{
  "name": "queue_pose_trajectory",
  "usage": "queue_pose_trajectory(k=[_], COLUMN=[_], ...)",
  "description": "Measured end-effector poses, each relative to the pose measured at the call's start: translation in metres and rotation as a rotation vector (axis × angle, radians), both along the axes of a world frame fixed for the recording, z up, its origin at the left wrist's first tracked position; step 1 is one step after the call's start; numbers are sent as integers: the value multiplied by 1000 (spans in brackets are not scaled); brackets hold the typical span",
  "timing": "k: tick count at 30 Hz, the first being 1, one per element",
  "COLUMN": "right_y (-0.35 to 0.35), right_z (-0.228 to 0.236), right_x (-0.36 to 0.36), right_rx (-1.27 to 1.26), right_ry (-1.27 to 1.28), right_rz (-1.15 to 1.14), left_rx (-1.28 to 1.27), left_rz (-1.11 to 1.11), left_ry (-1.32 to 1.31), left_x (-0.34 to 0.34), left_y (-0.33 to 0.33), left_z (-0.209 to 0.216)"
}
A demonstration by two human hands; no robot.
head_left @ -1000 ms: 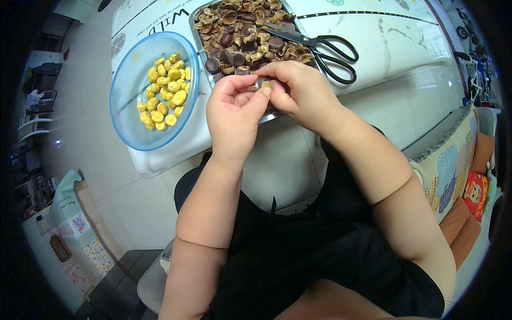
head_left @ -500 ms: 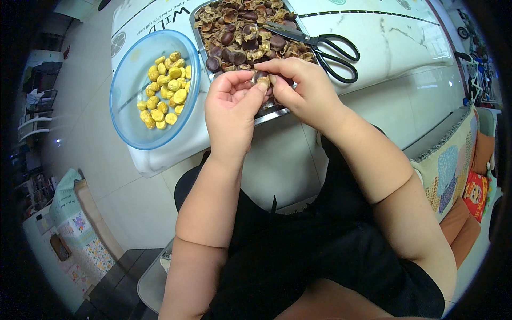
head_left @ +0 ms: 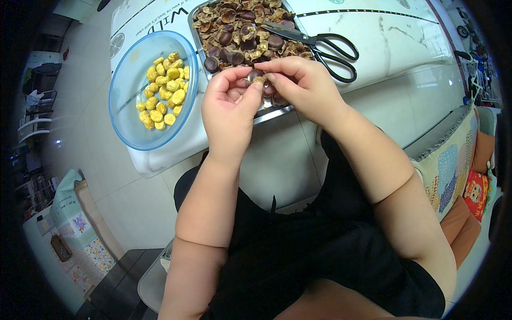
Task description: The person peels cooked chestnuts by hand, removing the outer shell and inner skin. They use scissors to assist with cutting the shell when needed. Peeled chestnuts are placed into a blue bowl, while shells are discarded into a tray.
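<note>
Between my fingertips is a brown chestnut [head_left: 256,76] with its shell partly on, over the near edge of a metal tray [head_left: 273,114]. My left hand [head_left: 230,106] is closed, pinching it between thumb and fingers. From the other side my right hand [head_left: 304,88] grips the chestnut's shell with thumb and index finger. Brown shells and unpeeled chestnuts [head_left: 234,40] heap up in the tray beyond. Left of my hands stands a clear blue-rimmed bowl [head_left: 124,120] with several peeled yellow chestnuts [head_left: 164,88] in it.
Black-handled scissors [head_left: 336,56] lie across the tray's right edge, blades over the shells. The table [head_left: 373,32] has a white marbled cover. A sofa with a patterned throw [head_left: 445,170] stands to the right, and part of a grey chair [head_left: 152,285] shows at lower left.
My two hands have shifted slightly while staying on the chestnut. My right thumb has moved a little along its shell. The bowl and scissors appear almost unchanged.
</note>
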State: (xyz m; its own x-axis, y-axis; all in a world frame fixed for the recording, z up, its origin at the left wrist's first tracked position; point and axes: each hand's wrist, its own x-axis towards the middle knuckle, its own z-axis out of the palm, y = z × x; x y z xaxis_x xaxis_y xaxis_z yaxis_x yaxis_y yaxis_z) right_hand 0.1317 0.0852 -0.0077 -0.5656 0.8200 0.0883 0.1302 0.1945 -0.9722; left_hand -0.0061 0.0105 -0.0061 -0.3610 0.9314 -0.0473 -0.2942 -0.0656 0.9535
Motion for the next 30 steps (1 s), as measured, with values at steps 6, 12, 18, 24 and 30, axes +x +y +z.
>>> queue_pose_trajectory(k=[6, 12, 18, 24, 30], right_y=[-1, 4, 13, 6, 5], right_z=[2, 1, -6, 9, -2], right_x=[-2, 1, 2, 5, 3], right_rx=[206, 168, 555, 292, -114], right_ry=[-65, -71, -33, -101, 103], right_rz=[-141, -170, -140, 31, 23], left_rx=[21, -30, -86, -62, -11], left_rz=[49, 21, -58, -89, -74], left_ry=[329, -128, -202, -123, -80], left_x=[4, -3, -9, -10, -4], left_y=[-3, 1, 1, -1, -1], left_z=[-3, 3, 2, -4, 0])
